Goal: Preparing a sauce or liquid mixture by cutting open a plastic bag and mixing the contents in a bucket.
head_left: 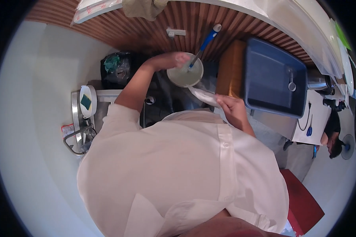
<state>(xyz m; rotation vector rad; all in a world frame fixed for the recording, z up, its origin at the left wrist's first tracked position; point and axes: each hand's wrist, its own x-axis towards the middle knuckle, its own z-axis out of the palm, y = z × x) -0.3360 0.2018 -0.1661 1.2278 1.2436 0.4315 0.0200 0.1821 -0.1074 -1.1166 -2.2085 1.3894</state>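
My left hand (173,61) reaches over the far left rim of a round whitish bucket (178,83). Its fingers are smeared by motion, so I cannot make out whether they grip anything. Pale, cloudy-looking liquid appears inside the bucket. A long tool with a blue handle (209,39) and a grey shaft leans in it; the tool's lower end is hidden. To the right, my right hand (231,106) is closed, pinching one end of a limp white cloth-like piece (203,95). The piece's other end hangs toward the bucket's near rim.
A blue-grey plastic tub (265,85) with a small ladle (292,85) inside stands right, beside a brown box (230,71). A black trash bag (116,71) lies left, near a white dish with a green sponge (86,102). Far right, another person (334,132) sits near a white table (318,112).
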